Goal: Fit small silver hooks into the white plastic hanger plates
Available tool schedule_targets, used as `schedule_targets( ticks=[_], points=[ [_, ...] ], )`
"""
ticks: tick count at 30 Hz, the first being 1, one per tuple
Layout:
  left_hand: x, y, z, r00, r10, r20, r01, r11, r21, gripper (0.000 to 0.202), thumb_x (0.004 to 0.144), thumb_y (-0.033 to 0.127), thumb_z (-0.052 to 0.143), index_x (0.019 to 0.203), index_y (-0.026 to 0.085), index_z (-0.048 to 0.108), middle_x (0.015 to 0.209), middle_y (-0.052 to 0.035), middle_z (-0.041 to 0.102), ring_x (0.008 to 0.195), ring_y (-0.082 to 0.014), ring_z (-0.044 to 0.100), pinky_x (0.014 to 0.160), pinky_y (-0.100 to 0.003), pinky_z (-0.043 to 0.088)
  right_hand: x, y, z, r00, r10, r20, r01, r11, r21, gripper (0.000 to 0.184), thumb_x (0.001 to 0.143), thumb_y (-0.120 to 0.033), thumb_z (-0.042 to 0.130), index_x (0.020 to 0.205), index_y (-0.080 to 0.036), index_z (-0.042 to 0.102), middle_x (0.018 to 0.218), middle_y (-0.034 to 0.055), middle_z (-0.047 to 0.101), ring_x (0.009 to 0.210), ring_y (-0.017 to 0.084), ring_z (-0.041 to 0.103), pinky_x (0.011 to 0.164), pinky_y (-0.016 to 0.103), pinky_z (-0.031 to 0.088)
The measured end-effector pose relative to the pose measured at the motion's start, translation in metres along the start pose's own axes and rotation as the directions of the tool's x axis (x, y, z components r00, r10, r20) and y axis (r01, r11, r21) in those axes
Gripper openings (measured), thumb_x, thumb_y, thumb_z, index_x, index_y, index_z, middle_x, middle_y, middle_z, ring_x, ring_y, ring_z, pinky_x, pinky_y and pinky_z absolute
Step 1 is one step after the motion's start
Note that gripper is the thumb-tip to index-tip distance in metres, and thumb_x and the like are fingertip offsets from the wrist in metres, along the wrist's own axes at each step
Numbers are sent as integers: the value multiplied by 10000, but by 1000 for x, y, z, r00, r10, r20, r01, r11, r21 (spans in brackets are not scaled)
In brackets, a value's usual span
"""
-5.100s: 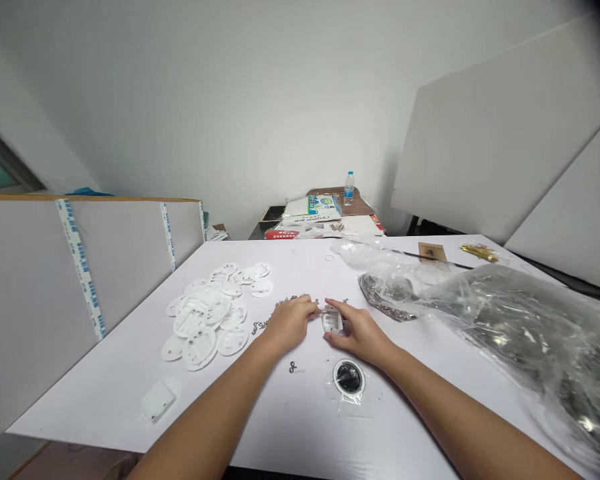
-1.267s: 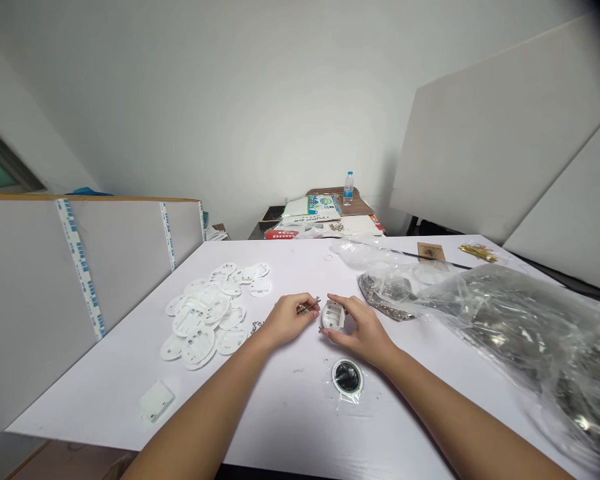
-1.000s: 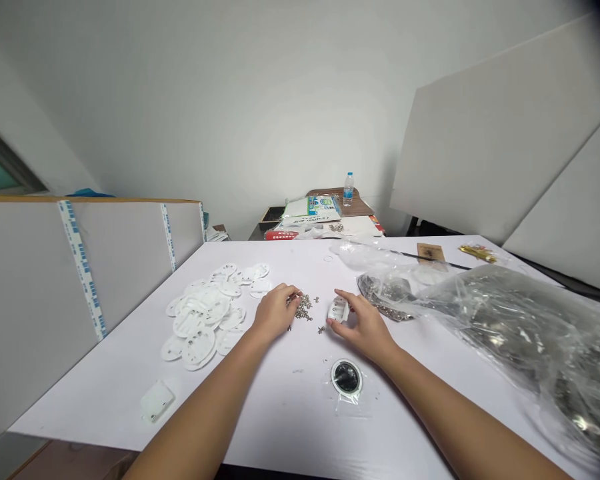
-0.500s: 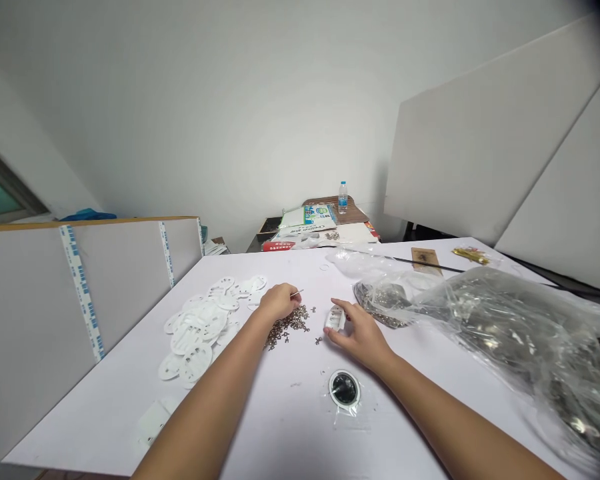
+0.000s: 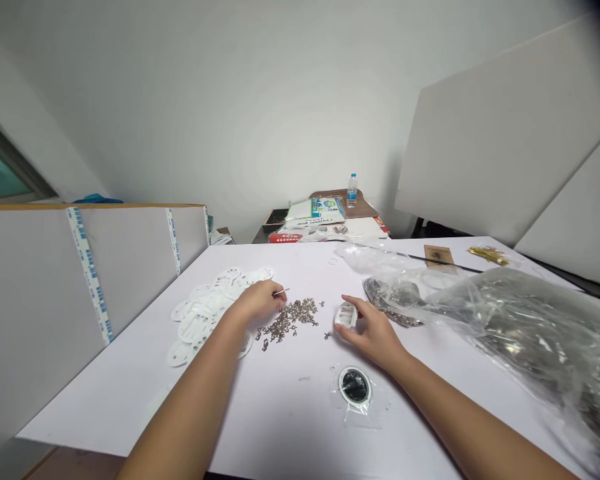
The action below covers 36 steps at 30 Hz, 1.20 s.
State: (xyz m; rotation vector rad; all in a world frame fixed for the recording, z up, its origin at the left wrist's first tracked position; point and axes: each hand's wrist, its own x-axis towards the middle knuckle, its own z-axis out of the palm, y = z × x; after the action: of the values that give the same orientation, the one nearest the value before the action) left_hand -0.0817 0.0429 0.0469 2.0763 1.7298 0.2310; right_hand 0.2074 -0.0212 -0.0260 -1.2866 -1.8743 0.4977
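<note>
Head view: your left hand (image 5: 256, 301) is poised over the white table (image 5: 280, 417), with its wrist side overlapping a pile of white perforated plastic discs (image 5: 207, 310). The left fingers (image 5: 269, 297) are pressed together and pinch a thin metal pin (image 5: 281, 292), whose tip points right. A loose scatter of small metal clips (image 5: 287, 320) lies on the table just beside this hand, between your two hands.

Your right hand (image 5: 375, 337) is to the right of the scatter. The right fingers (image 5: 356, 310) are spread around a small white plastic housing (image 5: 346, 315), and the thumb and fingertips touch its sides. One loose clip (image 5: 327, 335) lies just left of the housing.

Check the nearby items: a round black-centred disc (image 5: 355, 385) sits in clear film near your right forearm. A clear plastic bag (image 5: 525, 340) filled with metal parts occupies the right side of the table, and a smaller heap of metal clips in plastic (image 5: 393, 297) lies just beyond your right hand. A water bottle (image 5: 351, 191) stands on a separate desk beyond the far edge of the table
</note>
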Motion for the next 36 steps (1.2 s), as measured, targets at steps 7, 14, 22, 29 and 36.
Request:
schedule_targets(
  ticks=[7,14,22,29,36],
  points=[
    [-24,-7,2,983,81,164,-73,996,-51,203,642,325,674,813,217,655,839,-8,680,706,-166,615,552,-234,398,-1,0,0,1000,19,14,-19,1000,7,568,800,-471,653,1303,-242,521,1014,67,654,863,232,611,798,372,485],
    [-20,-3,14,980,79,180,-77,997,-21,85,647,250,644,731,234,645,758,5,688,610,-153,580,530,-250,361,-2,0,-1,1000,25,7,-25,1000,17,564,793,-462,660,1296,-243,525,1002,58,662,869,231,612,799,370,482],
    [-24,0,10,988,126,93,-120,990,-69,63,718,257,593,709,224,646,742,-6,677,621,-158,571,565,-254,368,-3,-1,-2,1000,5,6,-5,999,34,555,798,-454,658,1295,-240,531,986,71,662,849,240,617,778,383,488],
    [-29,30,14,957,284,-66,-286,870,-401,154,797,339,596,814,186,599,889,-28,682,741,-149,602,663,-247,443,-3,-5,-1,999,-36,8,36,998,51,559,793,-435,681,1300,-254,530,1088,69,651,969,246,614,860,386,481],
    [-25,51,48,943,328,-58,-293,737,-609,125,769,256,639,762,156,565,921,-64,717,722,-130,598,621,-224,423,-6,-6,1,993,-119,27,116,989,89,570,789,-402,696,1312,-254,524,1153,83,630,1057,263,600,927,410,473]
  ],
)
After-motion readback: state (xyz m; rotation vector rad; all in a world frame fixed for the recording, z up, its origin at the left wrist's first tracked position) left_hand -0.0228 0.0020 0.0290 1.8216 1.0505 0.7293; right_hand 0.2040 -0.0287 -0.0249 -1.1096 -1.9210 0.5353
